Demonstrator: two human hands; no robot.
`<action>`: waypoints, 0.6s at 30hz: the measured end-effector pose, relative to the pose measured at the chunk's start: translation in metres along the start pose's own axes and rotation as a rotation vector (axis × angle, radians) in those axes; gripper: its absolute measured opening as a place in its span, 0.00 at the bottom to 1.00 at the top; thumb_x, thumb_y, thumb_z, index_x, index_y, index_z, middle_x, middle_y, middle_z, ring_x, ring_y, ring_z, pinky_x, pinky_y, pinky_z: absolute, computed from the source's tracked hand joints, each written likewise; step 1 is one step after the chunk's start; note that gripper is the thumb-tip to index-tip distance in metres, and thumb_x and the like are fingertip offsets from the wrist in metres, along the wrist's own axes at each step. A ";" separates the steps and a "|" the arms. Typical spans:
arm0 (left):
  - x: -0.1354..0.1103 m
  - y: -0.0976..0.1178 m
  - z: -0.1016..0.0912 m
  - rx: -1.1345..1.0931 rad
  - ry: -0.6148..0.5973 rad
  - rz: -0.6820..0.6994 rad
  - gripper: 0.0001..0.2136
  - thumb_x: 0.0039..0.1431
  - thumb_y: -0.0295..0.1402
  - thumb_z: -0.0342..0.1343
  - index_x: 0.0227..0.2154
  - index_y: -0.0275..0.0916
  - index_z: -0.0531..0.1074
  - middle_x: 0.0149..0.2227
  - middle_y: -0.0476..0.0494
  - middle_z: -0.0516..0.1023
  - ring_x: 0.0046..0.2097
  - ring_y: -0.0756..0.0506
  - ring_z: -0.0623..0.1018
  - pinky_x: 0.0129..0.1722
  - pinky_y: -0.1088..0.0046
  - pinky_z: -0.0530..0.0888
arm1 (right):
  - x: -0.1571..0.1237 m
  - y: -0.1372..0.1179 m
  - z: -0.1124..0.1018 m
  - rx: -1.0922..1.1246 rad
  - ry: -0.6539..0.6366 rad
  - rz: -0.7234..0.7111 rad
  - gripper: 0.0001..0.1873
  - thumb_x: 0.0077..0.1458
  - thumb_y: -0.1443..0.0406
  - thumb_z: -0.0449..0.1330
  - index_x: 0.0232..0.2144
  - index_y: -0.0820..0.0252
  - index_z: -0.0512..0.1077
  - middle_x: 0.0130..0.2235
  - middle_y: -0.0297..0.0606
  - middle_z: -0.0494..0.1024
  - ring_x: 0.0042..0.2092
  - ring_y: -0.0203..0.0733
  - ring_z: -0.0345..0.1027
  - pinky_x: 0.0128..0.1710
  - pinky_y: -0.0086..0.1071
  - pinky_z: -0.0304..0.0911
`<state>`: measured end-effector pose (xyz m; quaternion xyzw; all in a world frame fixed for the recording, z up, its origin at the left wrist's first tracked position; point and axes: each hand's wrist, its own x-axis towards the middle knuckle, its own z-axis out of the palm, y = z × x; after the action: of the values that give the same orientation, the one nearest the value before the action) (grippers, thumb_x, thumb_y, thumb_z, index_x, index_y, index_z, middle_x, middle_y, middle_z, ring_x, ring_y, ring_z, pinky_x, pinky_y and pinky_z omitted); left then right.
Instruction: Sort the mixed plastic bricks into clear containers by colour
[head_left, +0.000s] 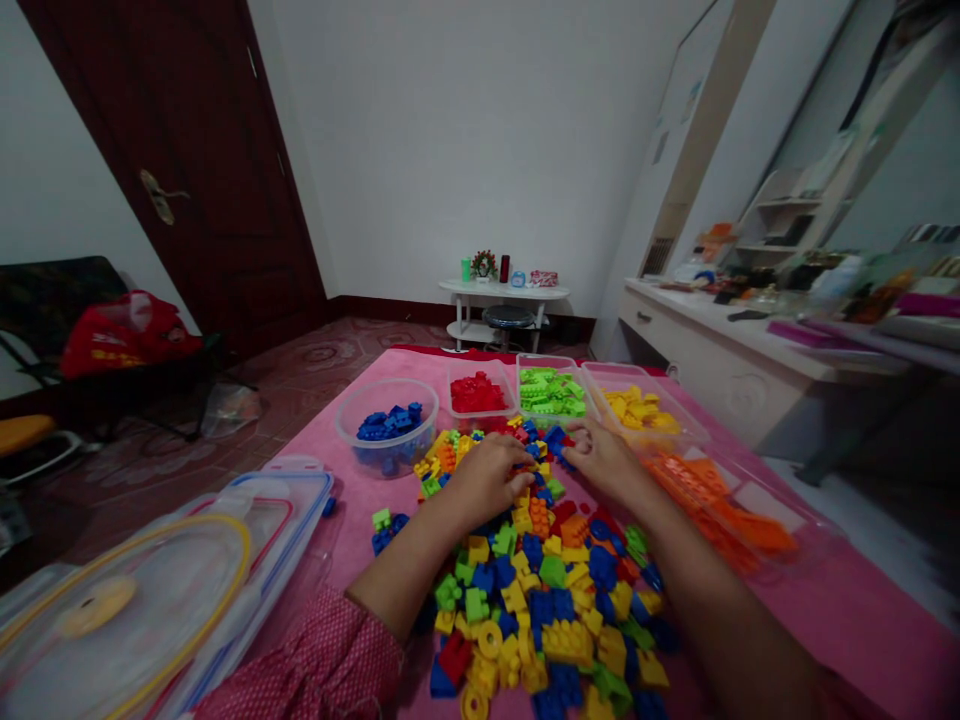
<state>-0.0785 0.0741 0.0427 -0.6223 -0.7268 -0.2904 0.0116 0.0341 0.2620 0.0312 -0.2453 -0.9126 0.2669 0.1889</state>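
Observation:
A heap of mixed toy building blocks (566, 640) in yellow, blue, green, red and orange spreads over the pink tabletop (360, 500). My left hand (491, 482) reaches into the far part of the heap, fingers bent and thumb close to them; whatever lies between them is hidden. To its right, my right hand (606, 462) has curled fingers against a blue building block (556, 440) at the heap's far edge. Behind the hands stand a box of red blocks (478, 393), a box of green blocks (553, 392) and a box of yellow blocks (639, 408).
A round tub (352, 450) of blue blocks stands at the left, and a clear box of orange blocks (739, 515) at the right. Stacked clear lids (172, 590) lie front left. Beyond are a white side table (502, 291), a dresser (720, 340) and a dark red door (180, 150).

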 end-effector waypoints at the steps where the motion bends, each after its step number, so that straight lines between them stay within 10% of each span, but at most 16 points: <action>1: 0.000 0.000 0.000 0.014 -0.006 -0.003 0.11 0.55 0.32 0.54 0.40 0.38 0.76 0.43 0.42 0.77 0.48 0.43 0.73 0.50 0.68 0.67 | 0.001 -0.002 0.001 -0.035 0.007 -0.018 0.23 0.48 0.66 0.55 0.49 0.59 0.67 0.23 0.30 0.71 0.27 0.37 0.64 0.26 0.27 0.53; 7: 0.000 0.002 0.002 0.046 -0.097 -0.037 0.10 0.56 0.31 0.51 0.36 0.39 0.77 0.37 0.44 0.78 0.38 0.46 0.75 0.38 0.74 0.69 | -0.003 -0.009 0.004 -0.197 -0.120 -0.006 0.29 0.51 0.65 0.52 0.57 0.59 0.62 0.29 0.35 0.75 0.31 0.40 0.66 0.30 0.28 0.54; 18: 0.001 0.004 0.001 0.015 -0.082 -0.054 0.11 0.54 0.30 0.51 0.37 0.41 0.77 0.37 0.44 0.79 0.38 0.46 0.76 0.37 0.74 0.68 | -0.009 -0.020 -0.011 -0.299 -0.139 0.078 0.12 0.44 0.64 0.56 0.34 0.56 0.72 0.29 0.34 0.75 0.30 0.39 0.66 0.26 0.28 0.50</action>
<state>-0.0750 0.0753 0.0439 -0.6139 -0.7453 -0.2593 -0.0211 0.0399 0.2463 0.0498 -0.2870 -0.9428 0.1514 0.0764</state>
